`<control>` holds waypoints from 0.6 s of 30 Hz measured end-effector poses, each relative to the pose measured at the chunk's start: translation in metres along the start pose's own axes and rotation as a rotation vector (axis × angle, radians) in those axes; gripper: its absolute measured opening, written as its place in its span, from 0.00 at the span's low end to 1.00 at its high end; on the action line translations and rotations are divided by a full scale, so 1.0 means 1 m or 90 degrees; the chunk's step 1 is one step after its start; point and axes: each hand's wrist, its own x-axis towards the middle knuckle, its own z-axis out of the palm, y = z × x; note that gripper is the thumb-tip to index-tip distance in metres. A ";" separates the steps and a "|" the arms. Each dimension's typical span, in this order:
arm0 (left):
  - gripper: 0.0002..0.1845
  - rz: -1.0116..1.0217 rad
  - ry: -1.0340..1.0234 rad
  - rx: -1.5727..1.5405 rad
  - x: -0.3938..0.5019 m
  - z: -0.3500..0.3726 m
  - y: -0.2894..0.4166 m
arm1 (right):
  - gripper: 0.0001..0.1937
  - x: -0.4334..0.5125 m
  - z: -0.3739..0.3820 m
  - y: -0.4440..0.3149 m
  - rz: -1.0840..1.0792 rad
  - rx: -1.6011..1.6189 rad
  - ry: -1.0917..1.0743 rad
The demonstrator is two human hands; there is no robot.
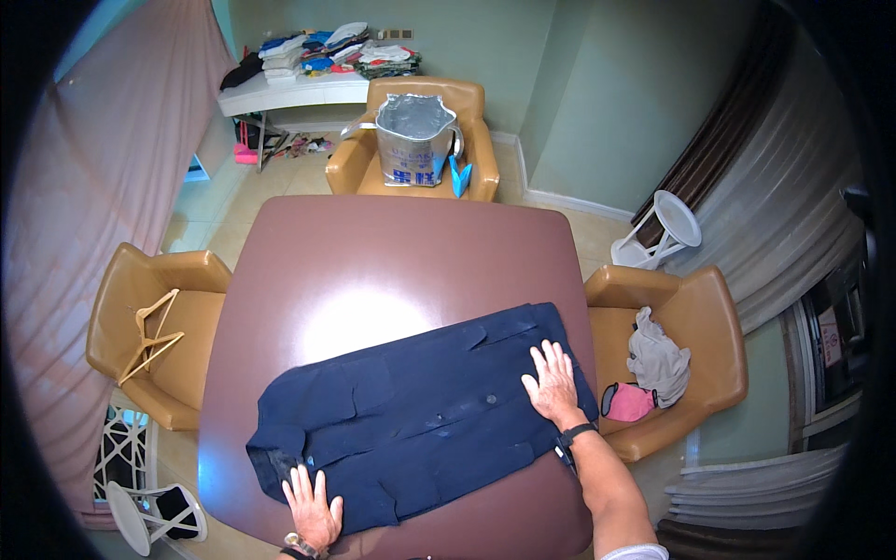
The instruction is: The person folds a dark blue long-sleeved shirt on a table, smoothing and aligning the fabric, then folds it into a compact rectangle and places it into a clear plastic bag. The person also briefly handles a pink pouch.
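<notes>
A dark navy button-front jacket (420, 413) lies folded into a long rectangle, slanting across the near half of the brown table (420, 245). Its collar (276, 448) is at the left, and the buttons run along the middle. My left hand (315, 507) rests flat with fingers apart on the near-left corner, just below the collar. Over at the other end, my right hand (555, 385) lies spread on the cloth close to the hem. Neither hand grips the fabric. Sleeves are not visible and may be tucked beneath.
Tan armchairs flank the table: the left one (189, 322) holds wooden hangers (150, 336), the right one (700, 301) a grey cloth (658, 357) and a pink item (630, 402). A silver insulated bag (416, 140) sits on the far chair. Folded clothes (329, 52) cover a white desk (294, 98).
</notes>
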 end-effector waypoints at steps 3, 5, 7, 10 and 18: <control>0.43 0.004 0.013 0.026 -0.034 0.005 -0.008 | 0.38 0.014 0.008 -0.020 -0.036 0.021 0.007; 0.46 0.018 0.032 0.151 -0.048 0.006 -0.016 | 0.38 0.015 0.012 -0.034 -0.034 0.028 -0.008; 0.44 -0.031 -0.025 0.010 -0.059 0.005 -0.027 | 0.38 0.008 0.012 -0.044 -0.030 0.031 -0.006; 0.44 -0.010 -0.016 0.054 -0.065 0.004 -0.042 | 0.38 -0.019 0.007 -0.054 -0.015 0.032 -0.006; 0.40 0.128 -0.044 0.110 -0.058 -0.026 -0.078 | 0.39 -0.135 -0.010 -0.068 0.100 0.022 -0.020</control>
